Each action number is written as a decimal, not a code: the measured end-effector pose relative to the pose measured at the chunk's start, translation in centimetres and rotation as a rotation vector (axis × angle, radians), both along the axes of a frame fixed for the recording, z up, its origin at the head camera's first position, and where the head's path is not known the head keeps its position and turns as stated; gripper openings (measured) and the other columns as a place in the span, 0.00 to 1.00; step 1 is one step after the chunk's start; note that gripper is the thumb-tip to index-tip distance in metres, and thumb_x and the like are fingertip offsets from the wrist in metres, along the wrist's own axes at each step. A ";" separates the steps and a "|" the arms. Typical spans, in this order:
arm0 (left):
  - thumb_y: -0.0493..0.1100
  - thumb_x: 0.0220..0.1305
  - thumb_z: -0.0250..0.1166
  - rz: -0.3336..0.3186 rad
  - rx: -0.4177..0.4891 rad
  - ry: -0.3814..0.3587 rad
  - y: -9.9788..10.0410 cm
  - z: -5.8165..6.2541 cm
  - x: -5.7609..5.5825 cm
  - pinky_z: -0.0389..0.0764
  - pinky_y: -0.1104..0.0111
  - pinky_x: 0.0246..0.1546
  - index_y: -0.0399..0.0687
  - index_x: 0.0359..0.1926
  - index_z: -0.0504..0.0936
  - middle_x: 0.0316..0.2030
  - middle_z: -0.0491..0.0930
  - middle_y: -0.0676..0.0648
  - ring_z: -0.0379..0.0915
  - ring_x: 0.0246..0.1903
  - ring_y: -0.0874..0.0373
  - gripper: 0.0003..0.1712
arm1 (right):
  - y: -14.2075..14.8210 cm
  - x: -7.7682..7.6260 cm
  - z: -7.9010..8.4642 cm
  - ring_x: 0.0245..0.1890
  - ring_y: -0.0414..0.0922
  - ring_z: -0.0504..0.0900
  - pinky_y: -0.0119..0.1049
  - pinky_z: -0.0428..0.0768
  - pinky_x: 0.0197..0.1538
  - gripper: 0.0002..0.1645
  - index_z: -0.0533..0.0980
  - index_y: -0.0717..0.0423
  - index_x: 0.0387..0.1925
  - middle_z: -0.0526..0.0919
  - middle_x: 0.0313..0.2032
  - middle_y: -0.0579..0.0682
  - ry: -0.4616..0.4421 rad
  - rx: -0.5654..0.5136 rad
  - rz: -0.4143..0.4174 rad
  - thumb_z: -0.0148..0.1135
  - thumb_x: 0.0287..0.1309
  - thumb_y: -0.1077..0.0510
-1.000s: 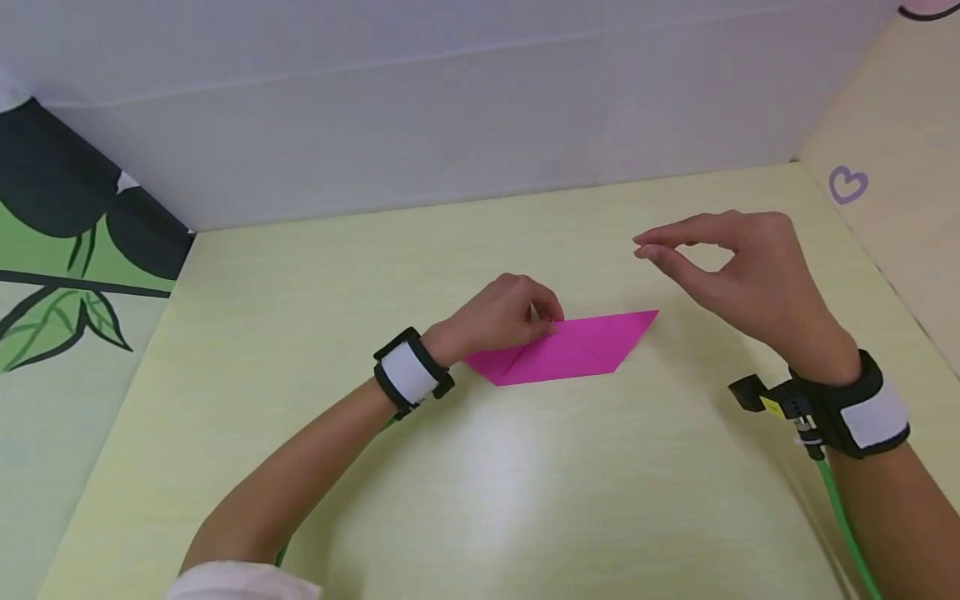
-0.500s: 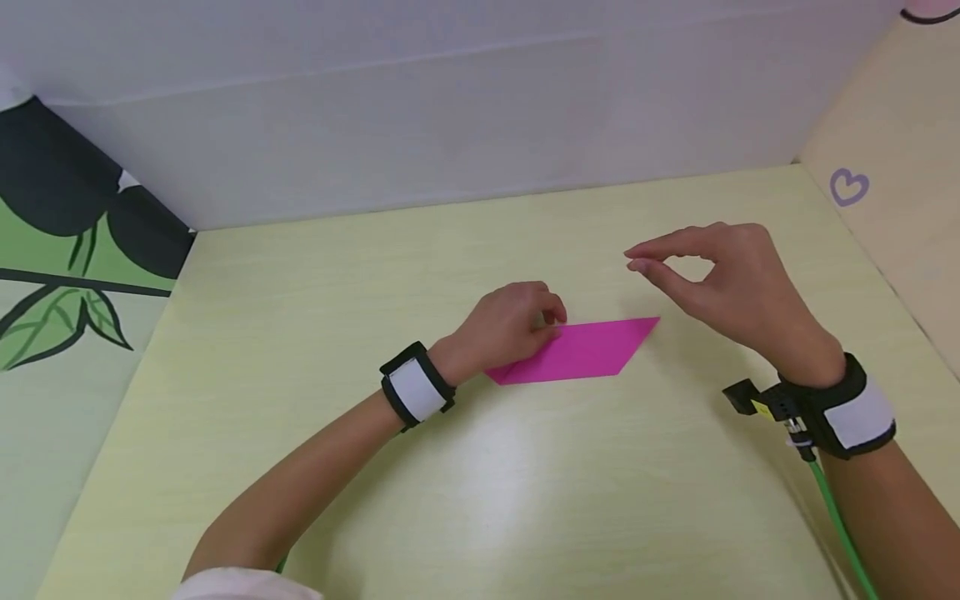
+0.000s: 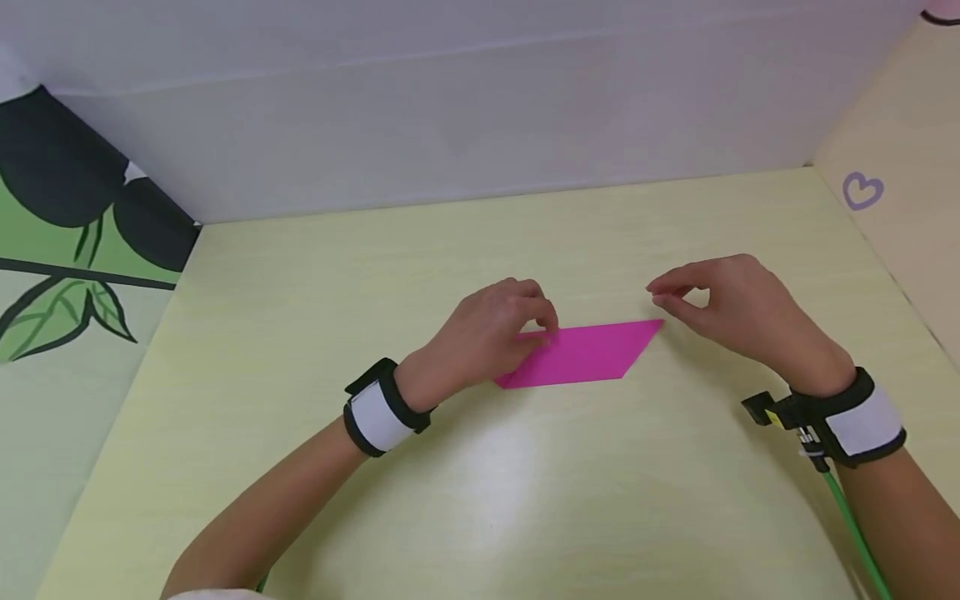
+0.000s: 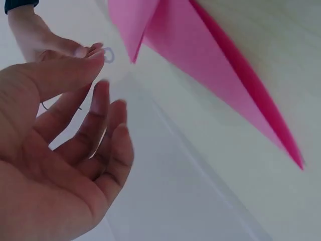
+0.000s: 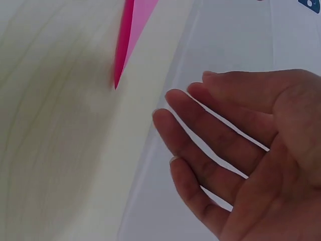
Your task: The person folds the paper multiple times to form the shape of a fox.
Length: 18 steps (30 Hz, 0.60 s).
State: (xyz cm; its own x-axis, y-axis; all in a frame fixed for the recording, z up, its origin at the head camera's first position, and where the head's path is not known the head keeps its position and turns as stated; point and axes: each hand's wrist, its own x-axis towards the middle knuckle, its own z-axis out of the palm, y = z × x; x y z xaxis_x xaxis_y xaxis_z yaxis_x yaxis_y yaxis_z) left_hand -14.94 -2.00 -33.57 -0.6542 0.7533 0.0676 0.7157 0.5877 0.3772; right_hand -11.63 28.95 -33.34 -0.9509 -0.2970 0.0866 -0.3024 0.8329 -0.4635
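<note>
A folded sheet of pink paper (image 3: pixel 588 354) lies on the table, shaped like a slanted four-sided strip in the head view. My left hand (image 3: pixel 495 329) hovers over its left end, hiding that part. In the left wrist view, the loosely bent fingers of the left hand (image 4: pixel 70 135) appear apart from the pink paper (image 4: pixel 215 70), whose layers stand slightly parted along one edge. Just beyond the paper's right tip is my right hand (image 3: pixel 738 312), thumb and forefinger close together and holding nothing. The right wrist view has that paper tip (image 5: pixel 124 55) away from the right hand (image 5: pixel 241 145).
The pale wooden table (image 3: pixel 360 283) meets a white wall panel (image 3: pixel 465 125) at the back. A side panel with leaf drawings (image 3: pixel 60 308) stands at left, and a beige one with a purple heart (image 3: pixel 862 192) at right. A green cable (image 3: pixel 855 533) trails from the right wristband.
My left hand has shifted slightly left along the paper, after covering more of its left end. My right hand has come down closer to the paper's right tip. The paper has barely moved.
</note>
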 end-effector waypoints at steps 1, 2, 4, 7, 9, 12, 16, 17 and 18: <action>0.34 0.64 0.67 -0.019 -0.024 0.001 0.0 0.1 0.1 0.79 0.69 0.37 0.55 0.44 0.89 0.41 0.82 0.55 0.75 0.44 0.59 0.12 | 0.1 0.0 -0.1 0.42 0.48 0.85 0.38 0.74 0.33 0.14 0.87 0.53 0.50 0.90 0.40 0.48 -0.027 0.014 -0.004 0.72 0.62 0.59; 0.35 0.64 0.67 -0.036 -0.054 0.003 0.1 0.1 0.2 0.79 0.69 0.37 0.55 0.45 0.90 0.41 0.82 0.55 0.76 0.44 0.59 0.13 | 0.1 -0.1 -0.3 0.42 0.49 0.85 0.40 0.75 0.35 0.14 0.87 0.53 0.50 0.90 0.39 0.48 -0.052 0.028 -0.006 0.71 0.62 0.58; 0.36 0.65 0.67 -0.064 -0.107 0.016 0.2 0.0 0.5 0.81 0.67 0.37 0.55 0.47 0.90 0.42 0.82 0.55 0.76 0.45 0.57 0.13 | 0.1 -0.3 -0.6 0.41 0.48 0.85 0.41 0.77 0.36 0.14 0.87 0.52 0.49 0.89 0.39 0.47 -0.104 0.053 -0.009 0.71 0.63 0.57; 0.38 0.64 0.68 -0.088 -0.149 0.038 0.3 -0.4 0.6 0.80 0.67 0.35 0.55 0.46 0.90 0.42 0.83 0.52 0.76 0.42 0.56 0.12 | 0.0 -0.5 -1.1 0.39 0.46 0.84 0.41 0.78 0.36 0.13 0.88 0.52 0.48 0.89 0.38 0.46 -0.156 0.067 0.003 0.71 0.63 0.56; 0.37 0.64 0.67 -0.086 -0.164 0.043 0.4 -0.5 0.7 0.80 0.68 0.34 0.55 0.45 0.90 0.42 0.83 0.52 0.76 0.40 0.56 0.11 | -0.1 -0.6 -1.4 0.38 0.45 0.84 0.40 0.78 0.36 0.12 0.88 0.51 0.47 0.89 0.37 0.45 -0.167 0.066 0.017 0.71 0.62 0.56; 0.36 0.64 0.66 -0.079 -0.180 0.039 0.4 -0.7 0.6 0.80 0.69 0.32 0.54 0.43 0.90 0.41 0.83 0.51 0.76 0.40 0.56 0.11 | 0.0 -0.7 -1.7 0.36 0.44 0.84 0.40 0.79 0.35 0.11 0.88 0.51 0.45 0.88 0.36 0.44 -0.165 0.058 0.026 0.72 0.61 0.58; 0.35 0.64 0.64 -0.079 -0.195 0.035 0.4 -1.1 0.6 0.79 0.69 0.31 0.53 0.41 0.90 0.40 0.82 0.50 0.77 0.39 0.56 0.11 | -0.1 -0.9 -2.1 0.34 0.43 0.83 0.40 0.78 0.36 0.10 0.88 0.51 0.43 0.87 0.34 0.44 -0.166 0.052 0.026 0.73 0.58 0.58; 0.35 0.64 0.64 -0.080 -0.198 0.035 0.4 -1.1 0.6 0.79 0.69 0.30 0.52 0.41 0.89 0.40 0.82 0.50 0.77 0.38 0.56 0.11 | -0.1 -0.9 -2.2 0.34 0.43 0.82 0.40 0.78 0.35 0.09 0.88 0.51 0.42 0.86 0.34 0.44 -0.168 0.055 0.025 0.74 0.58 0.58; 0.34 0.64 0.64 -0.081 -0.200 0.033 0.4 -1.2 0.6 0.79 0.69 0.30 0.52 0.40 0.89 0.40 0.82 0.51 0.76 0.38 0.56 0.11 | -0.1 -0.9 -2.2 0.34 0.43 0.82 0.40 0.78 0.36 0.09 0.88 0.51 0.41 0.86 0.33 0.44 -0.170 0.056 0.024 0.74 0.57 0.58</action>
State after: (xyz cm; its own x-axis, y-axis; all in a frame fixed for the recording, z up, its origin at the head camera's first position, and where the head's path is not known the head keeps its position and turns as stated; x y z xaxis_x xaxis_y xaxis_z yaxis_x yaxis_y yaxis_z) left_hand -14.33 -1.58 -34.82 -0.5908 0.8040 -0.0677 0.7738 0.5884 0.2345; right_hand -12.52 28.80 -35.57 -0.9429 -0.3200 -0.0925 -0.2438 0.8523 -0.4628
